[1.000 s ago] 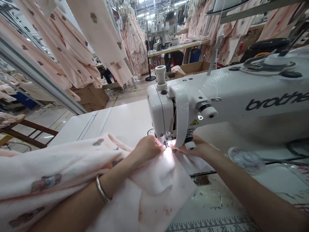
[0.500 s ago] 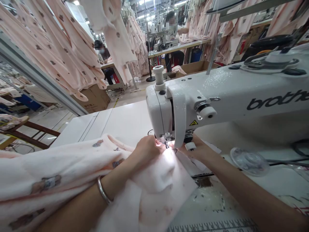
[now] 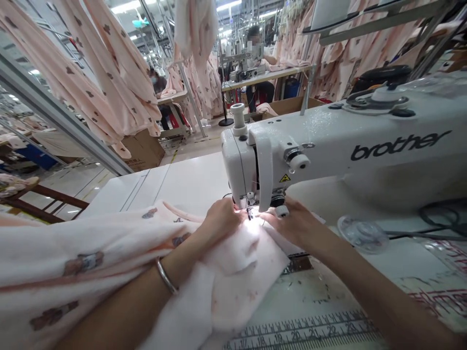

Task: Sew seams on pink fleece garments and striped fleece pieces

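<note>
Pale pink fleece fabric (image 3: pixel 237 291) printed with small bears passes beneath the presser foot (image 3: pixel 251 213) of a white sewing machine (image 3: pixel 241 165). Its lamp brightly lights the stitching spot. Just left of the foot, my left hand (image 3: pixel 223 218) is closed on the fabric, fingertips close to the needle and partly hidden by the machine head. My right hand (image 3: pixel 297 223) reaches in from the other side, its fingers gripping the fabric edge right of the foot; a knob covers part of that hand. More of the garment lies under my left forearm, which wears a silver bangle (image 3: pixel 167 276).
A printed ruler scale (image 3: pixel 299 333) runs along the table's front. Right of my hand lies a clear plastic disc (image 3: pixel 363 235) near a black cable (image 3: pixel 426 236). Pink garments (image 3: pixel 120 73) hang behind, beside a cardboard box (image 3: pixel 144 150). Two people sit at machines farther back.
The camera view has shifted, bringing more of the ruler into sight and the machine slightly left. More of my right hand shows beside the foot; my left hand stays nearly in place.
</note>
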`<state>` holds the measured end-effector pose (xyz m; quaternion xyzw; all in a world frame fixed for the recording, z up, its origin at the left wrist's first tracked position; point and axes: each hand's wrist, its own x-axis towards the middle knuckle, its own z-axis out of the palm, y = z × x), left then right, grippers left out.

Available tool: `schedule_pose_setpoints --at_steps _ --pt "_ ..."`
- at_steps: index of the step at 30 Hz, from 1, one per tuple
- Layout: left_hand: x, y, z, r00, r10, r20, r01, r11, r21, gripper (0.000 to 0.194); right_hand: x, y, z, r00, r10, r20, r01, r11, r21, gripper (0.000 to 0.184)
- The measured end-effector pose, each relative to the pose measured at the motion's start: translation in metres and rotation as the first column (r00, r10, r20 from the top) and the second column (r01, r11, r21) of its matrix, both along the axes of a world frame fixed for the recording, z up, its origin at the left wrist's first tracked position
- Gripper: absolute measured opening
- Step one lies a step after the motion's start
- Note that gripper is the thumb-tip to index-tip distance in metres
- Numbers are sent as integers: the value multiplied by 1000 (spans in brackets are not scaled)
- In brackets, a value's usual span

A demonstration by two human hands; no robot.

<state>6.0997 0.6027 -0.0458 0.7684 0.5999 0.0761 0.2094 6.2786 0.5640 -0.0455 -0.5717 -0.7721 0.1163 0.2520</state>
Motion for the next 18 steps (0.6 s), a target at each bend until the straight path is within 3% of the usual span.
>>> schedule_pose_setpoints --at_steps 2,6,9,11,14,18 --pt "0 -1 0 1000 1 -16 -1 1000 -9 21 0 -22 2 999 -10 47 5 995 99 11" --pt "1 -3 1 999 19 -43 -20 999 -25 27 -12 -51 -5 967 184 178 -225 942 250 31" --pt "2 -4 3 998 28 -54 -29 999 -21 26 -23 -44 -12 949 222 224 -275 931 242 40" --pt "2 -4 5 998 33 -53 -34 999 -15 22 -24 -34 -12 943 242 228 -292 931 218 33" --pt "3 -3 6 998 46 -38 -46 999 -5 15 -12 -28 -8 939 280 202 -319 927 198 24" --pt "2 -3 3 998 52 -23 -52 999 -3 17 8 -42 -8 940 301 159 -326 930 169 22"
